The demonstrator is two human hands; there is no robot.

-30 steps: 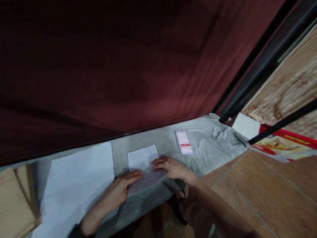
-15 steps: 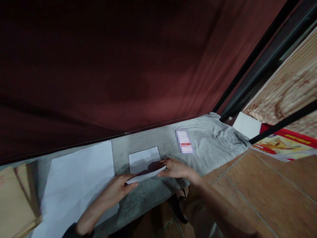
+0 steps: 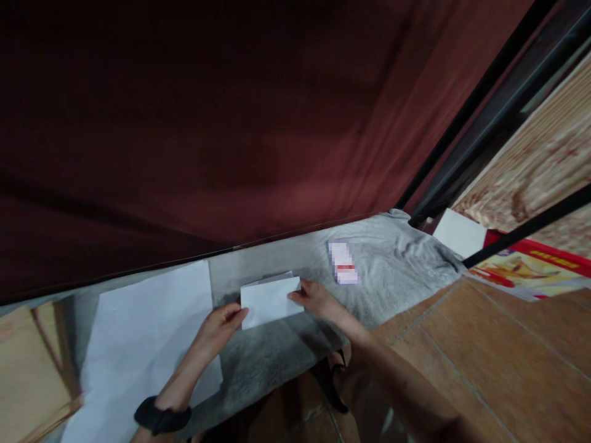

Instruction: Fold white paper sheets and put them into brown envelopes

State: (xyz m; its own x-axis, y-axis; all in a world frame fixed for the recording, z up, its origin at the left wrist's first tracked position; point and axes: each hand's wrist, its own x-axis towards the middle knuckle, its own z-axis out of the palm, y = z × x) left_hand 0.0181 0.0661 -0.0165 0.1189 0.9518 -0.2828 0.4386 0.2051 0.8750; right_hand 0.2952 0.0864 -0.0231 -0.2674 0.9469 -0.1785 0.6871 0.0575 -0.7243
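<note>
A white sheet of paper (image 3: 270, 299), folded over on itself, lies on a grey cloth (image 3: 397, 258) spread over a low surface. My left hand (image 3: 220, 323) grips its left edge. At the paper's right edge, my right hand (image 3: 313, 297) pinches the fold with the fingertips. The paper's near half is raised and folded back over the far half.
A large white sheet (image 3: 148, 344) lies left of the folded paper. A small printed card (image 3: 344, 263) rests on the cloth to the right. Brown cardboard (image 3: 28, 363) is at far left. A dark red curtain (image 3: 231, 123) hangs behind. Tiled floor (image 3: 484, 357) and a colourful poster (image 3: 530, 267) lie right.
Both hands went from lying flat on the paper to lifting its near edge and folding it back over the far half.
</note>
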